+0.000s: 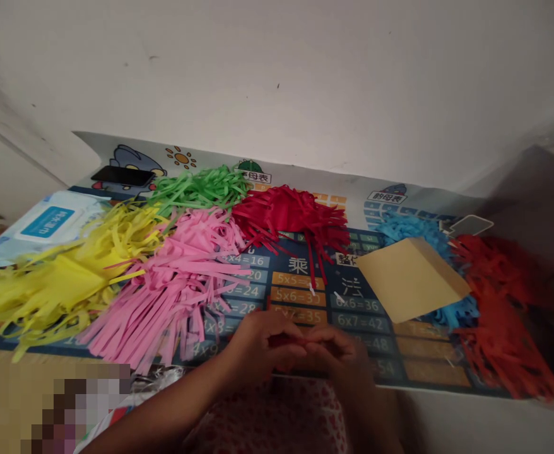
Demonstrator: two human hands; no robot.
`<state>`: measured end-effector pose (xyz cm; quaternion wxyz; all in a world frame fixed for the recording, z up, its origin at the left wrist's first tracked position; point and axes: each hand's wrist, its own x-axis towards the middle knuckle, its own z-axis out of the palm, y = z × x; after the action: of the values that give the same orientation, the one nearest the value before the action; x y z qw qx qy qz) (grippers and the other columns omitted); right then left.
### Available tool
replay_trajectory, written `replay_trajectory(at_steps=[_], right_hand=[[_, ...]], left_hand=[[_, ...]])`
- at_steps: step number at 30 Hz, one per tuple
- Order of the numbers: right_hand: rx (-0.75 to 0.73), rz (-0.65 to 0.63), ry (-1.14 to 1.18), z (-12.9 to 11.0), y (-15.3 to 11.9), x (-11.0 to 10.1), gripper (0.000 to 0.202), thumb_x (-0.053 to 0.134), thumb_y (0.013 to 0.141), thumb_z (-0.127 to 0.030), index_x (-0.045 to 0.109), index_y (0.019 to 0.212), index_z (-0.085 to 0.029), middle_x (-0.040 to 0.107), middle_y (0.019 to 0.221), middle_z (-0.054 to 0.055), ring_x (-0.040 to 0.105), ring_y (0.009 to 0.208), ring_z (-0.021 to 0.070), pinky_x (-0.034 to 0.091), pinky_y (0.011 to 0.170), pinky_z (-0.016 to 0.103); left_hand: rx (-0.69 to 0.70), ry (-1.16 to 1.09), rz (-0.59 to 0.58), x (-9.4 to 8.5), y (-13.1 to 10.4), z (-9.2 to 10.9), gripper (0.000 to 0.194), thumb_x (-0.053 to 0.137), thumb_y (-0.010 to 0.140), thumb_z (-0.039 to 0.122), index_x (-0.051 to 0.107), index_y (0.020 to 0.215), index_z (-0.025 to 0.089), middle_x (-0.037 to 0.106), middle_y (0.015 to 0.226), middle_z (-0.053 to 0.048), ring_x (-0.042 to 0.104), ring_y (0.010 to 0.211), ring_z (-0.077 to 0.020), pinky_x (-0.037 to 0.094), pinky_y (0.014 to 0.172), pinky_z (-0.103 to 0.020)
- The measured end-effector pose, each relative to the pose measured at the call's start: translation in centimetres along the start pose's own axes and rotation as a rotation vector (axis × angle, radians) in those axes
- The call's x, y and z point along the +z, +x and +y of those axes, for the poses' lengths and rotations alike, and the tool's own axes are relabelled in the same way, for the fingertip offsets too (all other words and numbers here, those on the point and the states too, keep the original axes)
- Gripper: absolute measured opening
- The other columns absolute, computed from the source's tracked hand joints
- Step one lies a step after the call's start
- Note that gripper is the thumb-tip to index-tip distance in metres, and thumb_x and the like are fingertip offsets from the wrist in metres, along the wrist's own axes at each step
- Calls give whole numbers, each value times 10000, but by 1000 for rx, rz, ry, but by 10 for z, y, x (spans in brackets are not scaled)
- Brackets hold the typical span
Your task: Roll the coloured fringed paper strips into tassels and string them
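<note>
My left hand (258, 347) and my right hand (341, 353) meet fingertip to fingertip over the near edge of the printed table mat (258, 293). Both are closed in a pinch on a small piece of red material (290, 342), mostly hidden by the fingers. It resembles the fringed strips nearby, though its exact shape does not show. Beyond the hands lies a dark red bundle of cut fringe (289, 211). A pink fringe bundle (163, 296) spreads to the left of my left hand. Right of my right hand, a folded tan sheet (412, 277) rests on a blue fringe bundle (452, 312).
Yellow fringe (73, 271) and green fringe (204, 189) lie at the left, beside a wipes packet (50, 224) and a black phone (123, 177). Orange-red fringe (504, 315) covers the right end. A white wall (305, 82) rises behind the mat.
</note>
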<state>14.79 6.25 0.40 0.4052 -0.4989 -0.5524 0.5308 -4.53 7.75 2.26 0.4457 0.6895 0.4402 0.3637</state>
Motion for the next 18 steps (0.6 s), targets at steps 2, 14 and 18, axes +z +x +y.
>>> replay_trajectory(at_steps=[2, 14, 18], right_hand=[[-57, 54, -76, 0, -1, -1, 42, 711, 776, -259, 743, 753, -247, 724, 771, 11, 670, 737, 181, 526, 672, 258], [-356, 167, -383, -16, -16, -2, 78, 665, 846, -261, 728, 801, -266, 737, 767, -1, 686, 695, 172, 539, 638, 253], [-393, 176, -422, -18, -21, 0, 96, 648, 859, -252, 719, 794, -254, 735, 752, -3, 682, 670, 162, 537, 625, 240]], left_hand=[[56, 35, 31, 0, 0, -2, 105, 709, 810, 293, 756, 801, 200, 708, 693, -5, 644, 642, -134, 457, 608, -204], [456, 188, 151, 11, -7, 8, 143, 573, 926, 214, 699, 867, 181, 720, 815, -31, 654, 757, -123, 526, 808, -243], [462, 222, 157, 13, -11, 6, 119, 587, 913, 191, 691, 856, 189, 720, 821, -26, 650, 756, -123, 517, 763, -227]])
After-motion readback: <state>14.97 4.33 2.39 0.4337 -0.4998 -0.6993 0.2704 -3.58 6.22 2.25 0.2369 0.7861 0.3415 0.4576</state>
